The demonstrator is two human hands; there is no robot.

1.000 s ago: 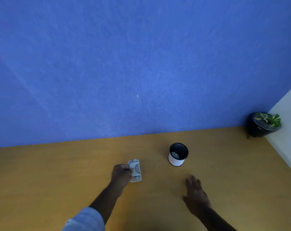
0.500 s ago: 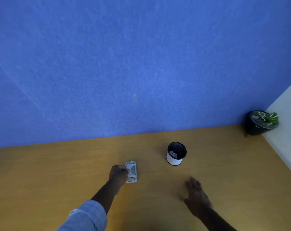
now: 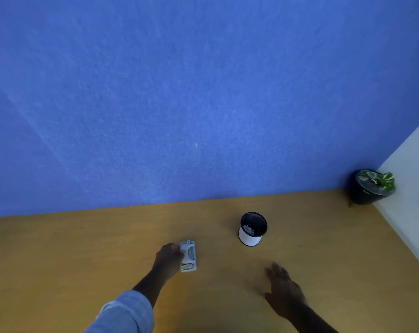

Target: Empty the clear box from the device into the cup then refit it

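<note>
A small grey device [image 3: 188,255] lies flat on the wooden table [image 3: 83,248], long side pointing away from me. My left hand [image 3: 168,259] grips its left side, fingers curled over the edge. The clear box cannot be told apart from the device. A white cup [image 3: 252,229] with a dark inside stands upright to the right of the device, with small pale bits at its bottom. My right hand [image 3: 281,288] rests flat on the table below the cup, fingers spread, holding nothing.
A blue wall [image 3: 203,92] rises behind the table. A black pot with a green plant [image 3: 370,187] sits in the far right corner, next to a white wall [image 3: 415,188].
The device has shifted slightly from tilted to straight under my left hand. My right hand has stayed flat in about the same spot.
</note>
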